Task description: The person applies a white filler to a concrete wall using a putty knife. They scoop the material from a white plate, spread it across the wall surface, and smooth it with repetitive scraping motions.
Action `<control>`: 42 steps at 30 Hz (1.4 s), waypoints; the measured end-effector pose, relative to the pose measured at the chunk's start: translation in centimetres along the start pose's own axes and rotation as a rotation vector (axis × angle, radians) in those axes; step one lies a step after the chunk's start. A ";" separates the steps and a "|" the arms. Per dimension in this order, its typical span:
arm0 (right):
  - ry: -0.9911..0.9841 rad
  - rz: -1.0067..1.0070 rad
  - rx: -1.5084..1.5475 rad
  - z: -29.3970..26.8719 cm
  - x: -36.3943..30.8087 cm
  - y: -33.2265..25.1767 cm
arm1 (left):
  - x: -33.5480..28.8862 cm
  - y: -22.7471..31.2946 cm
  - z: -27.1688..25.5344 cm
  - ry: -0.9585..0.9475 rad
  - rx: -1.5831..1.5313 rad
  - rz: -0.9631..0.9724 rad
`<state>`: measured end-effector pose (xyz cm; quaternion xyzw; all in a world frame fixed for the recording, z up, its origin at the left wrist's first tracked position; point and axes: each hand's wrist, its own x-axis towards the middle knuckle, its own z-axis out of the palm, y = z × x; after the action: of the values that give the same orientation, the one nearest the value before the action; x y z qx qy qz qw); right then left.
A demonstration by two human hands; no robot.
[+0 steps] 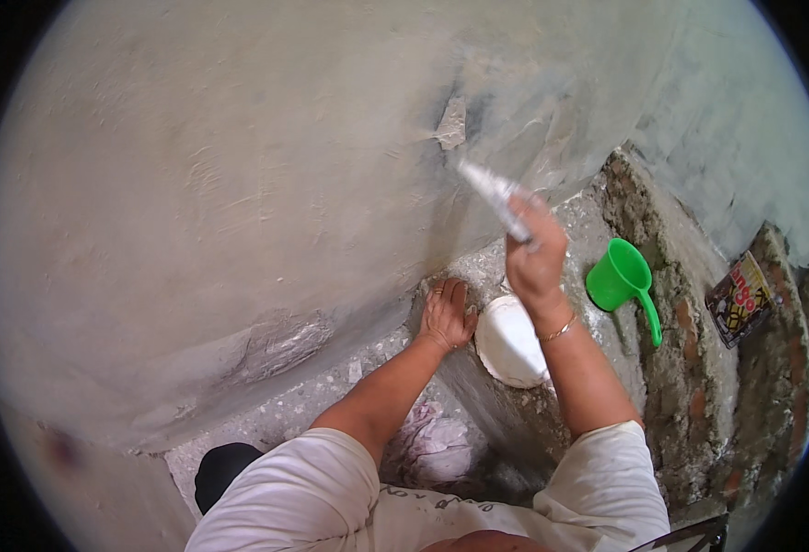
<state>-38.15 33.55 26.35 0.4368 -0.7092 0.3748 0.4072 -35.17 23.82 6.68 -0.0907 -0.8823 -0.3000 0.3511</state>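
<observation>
My right hand is closed round a putty knife, smeared by motion. The whitish blade points up and left toward the wall, just below a pale, sharp-edged patch with dark smudges about it. Whether the blade touches the wall I cannot tell. My left hand lies on the edge of a concrete step, fingers stretched out and holding nothing. Between my two arms sits a round white container with white stuff in it, partly hidden by my right wrist.
A green dipper stands on the step to the right. Rough steps with bare brick run along the right, with a dark printed packet on one. A crumpled pale bag lies below my left arm. The plastered wall fills the left.
</observation>
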 end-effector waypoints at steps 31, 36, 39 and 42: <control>0.044 -0.055 -0.001 1.2 1.5 -4.3 | -0.1 0.5 -0.1 0.094 0.125 0.056; 0.200 -0.019 0.110 1.3 3.6 -3.8 | -0.3 0.1 0.3 0.021 0.075 0.016; 0.360 -0.260 0.079 2.8 6.4 -3.4 | 0.1 1.1 -0.2 0.020 0.073 -0.016; 0.160 -0.348 -0.235 5.0 5.2 -3.0 | 0.4 1.1 -0.5 0.022 0.093 -0.021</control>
<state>-38.12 26.42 29.68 0.4710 -0.6272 0.2471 0.5689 -34.75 24.43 7.74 -0.0621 -0.8923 -0.2634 0.3613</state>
